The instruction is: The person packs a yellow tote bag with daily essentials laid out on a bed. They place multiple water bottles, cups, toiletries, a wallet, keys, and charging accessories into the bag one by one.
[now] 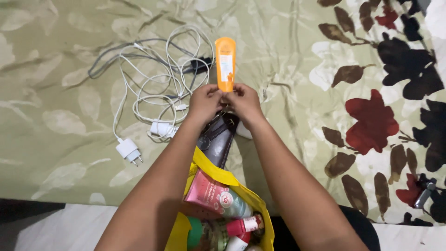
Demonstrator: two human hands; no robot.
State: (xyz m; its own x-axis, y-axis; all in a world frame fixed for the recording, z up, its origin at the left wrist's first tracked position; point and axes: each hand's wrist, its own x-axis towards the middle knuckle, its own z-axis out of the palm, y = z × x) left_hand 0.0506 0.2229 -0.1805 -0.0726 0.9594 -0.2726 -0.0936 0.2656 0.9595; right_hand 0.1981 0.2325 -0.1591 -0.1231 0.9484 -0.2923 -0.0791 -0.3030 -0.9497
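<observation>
Head view — I see orange tube (225,62), cap end hidden, pinched by left hand (203,103) and right hand (245,102); yellow bag (218,175) cut off below — pink tube (211,193) inside.

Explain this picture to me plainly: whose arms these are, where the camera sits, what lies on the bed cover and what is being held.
There is no machine here. The single picture comes from a camera worn on a person's head, looking down, so both arms are that person's own. The left hand and right hand meet at the lower end of an orange tube, pinching it together. It lies over a green flowered bed cover. Left of it sits a tangle of white cables with a white plug charger. Under the wrists lies a dark brown pouch. Nearest the camera, a yellow bag holds a pink tube and small bottles.
</observation>
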